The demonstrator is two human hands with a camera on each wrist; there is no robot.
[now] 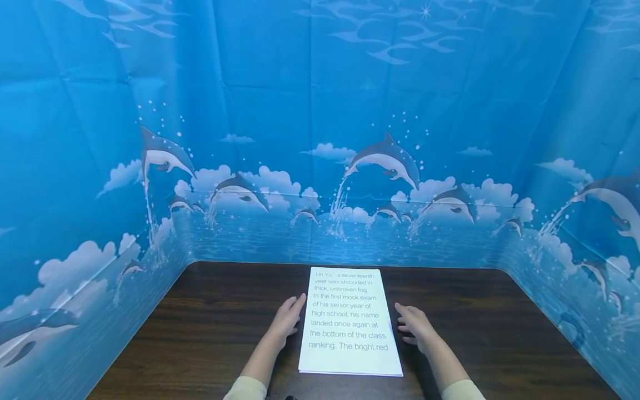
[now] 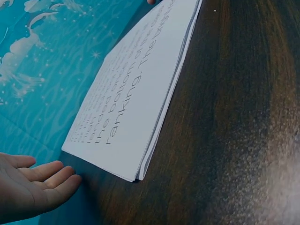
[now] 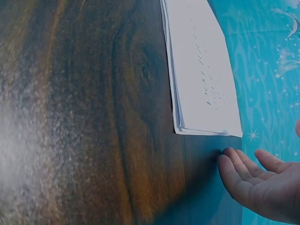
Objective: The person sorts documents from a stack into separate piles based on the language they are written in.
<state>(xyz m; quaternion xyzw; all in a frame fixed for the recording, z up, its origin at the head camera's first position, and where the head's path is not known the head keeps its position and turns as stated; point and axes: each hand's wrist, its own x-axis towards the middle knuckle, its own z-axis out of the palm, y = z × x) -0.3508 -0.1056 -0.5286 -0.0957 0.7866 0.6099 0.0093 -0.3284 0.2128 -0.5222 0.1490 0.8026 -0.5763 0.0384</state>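
A stack of white paper sheets [image 1: 350, 361] lies on the dark wood table, its top page covered in large printed English text. In both wrist views several layered sheets show along the edge of the stack [image 2: 154, 93]. My left hand [image 1: 287, 319] is beside the stack's left edge, fingers extended and holding nothing. On the other side, my right hand [image 1: 417, 326] is a little off the right edge, its fingers loosely bent with nothing between them. The right wrist view has this hand [image 3: 262, 185] palm inward, apart from the paper corner.
The dark brown table [image 1: 200, 333] has rounded far corners. A blue curtain [image 1: 280, 111] printed with dolphins, clouds and water surrounds it on the left, back and right. A small black object [image 1: 291, 398] shows at the bottom edge of the head view.
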